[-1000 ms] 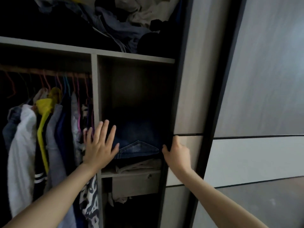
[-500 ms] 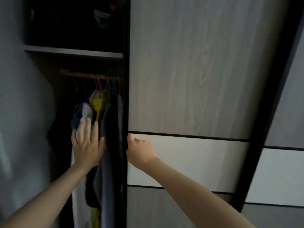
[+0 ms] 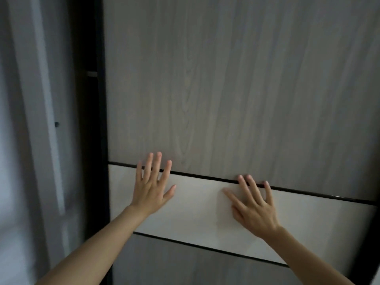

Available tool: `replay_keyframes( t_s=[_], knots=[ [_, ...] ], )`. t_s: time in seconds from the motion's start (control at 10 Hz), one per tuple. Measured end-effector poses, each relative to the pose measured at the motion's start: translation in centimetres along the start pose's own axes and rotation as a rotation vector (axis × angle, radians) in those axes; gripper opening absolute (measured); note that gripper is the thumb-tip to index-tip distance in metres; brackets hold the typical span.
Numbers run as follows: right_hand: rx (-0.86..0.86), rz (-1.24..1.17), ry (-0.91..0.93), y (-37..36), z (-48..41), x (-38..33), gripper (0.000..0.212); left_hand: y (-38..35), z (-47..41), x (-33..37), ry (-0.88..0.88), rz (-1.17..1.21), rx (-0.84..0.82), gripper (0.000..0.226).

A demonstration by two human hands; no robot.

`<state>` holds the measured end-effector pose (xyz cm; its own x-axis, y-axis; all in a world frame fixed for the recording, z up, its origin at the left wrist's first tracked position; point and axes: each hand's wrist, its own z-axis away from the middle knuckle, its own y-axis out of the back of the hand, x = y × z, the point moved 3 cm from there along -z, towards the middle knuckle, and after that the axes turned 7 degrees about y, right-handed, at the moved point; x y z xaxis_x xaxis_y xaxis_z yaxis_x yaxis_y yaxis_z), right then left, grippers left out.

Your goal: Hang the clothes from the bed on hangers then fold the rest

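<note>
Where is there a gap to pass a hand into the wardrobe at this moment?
One narrow dark slot, bordered by the sliding door's black left edge and the pale grey panel beside it; a shelf edge shows inside. Across the door's white band, the left hand and right hand lie flat.

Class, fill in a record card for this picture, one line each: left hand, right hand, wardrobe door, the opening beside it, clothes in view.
Left hand: open, fingers spread, flat on the wardrobe door, fingertips past the dark strip
Right hand: open, flat on the pale band, fingertips at the dark strip
Wardrobe door: wood-grain panels, pale band across the middle
Opening: narrow dark gap at the door's left edge
Clothes: none in view
</note>
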<state>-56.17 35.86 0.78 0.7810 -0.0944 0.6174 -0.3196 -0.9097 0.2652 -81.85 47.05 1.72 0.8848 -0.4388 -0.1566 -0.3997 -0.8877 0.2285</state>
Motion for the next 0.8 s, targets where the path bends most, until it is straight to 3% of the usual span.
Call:
replay_keyframes(
  t_s=[0.1,0.2,0.3,0.5,0.7,0.8],
  knots=[
    [0.013,0.006,0.013,-0.3,-0.9,-0.5,0.039,-0.8,-0.3,0.2,0.030,0.014,-0.032,0.067],
    [0.038,0.018,0.067,-0.9,-3.3,-2.8,0.044,-1.7,-0.2,-1.2,0.171,0.037,-0.125,0.066],
    [0.041,0.064,0.085,-1.3,-4.6,-4.3,0.053,-2.2,0.2,-2.9,0.185,0.037,-0.155,0.070],
    [0.076,0.093,0.093,-1.5,-3.6,-3.6,0.055,-2.7,0.3,-1.7,0.099,0.084,-0.030,0.073],
    [-0.014,0.052,0.085,-0.6,-3.6,-3.5,0.047,-2.8,0.4,-2.0,0.146,0.091,-0.072,0.070],
    [-0.038,-0.028,0.086,0.9,-4.3,-3.5,0.046,-2.7,0.3,-2.0,0.223,0.165,-0.197,0.069]
  ],
)
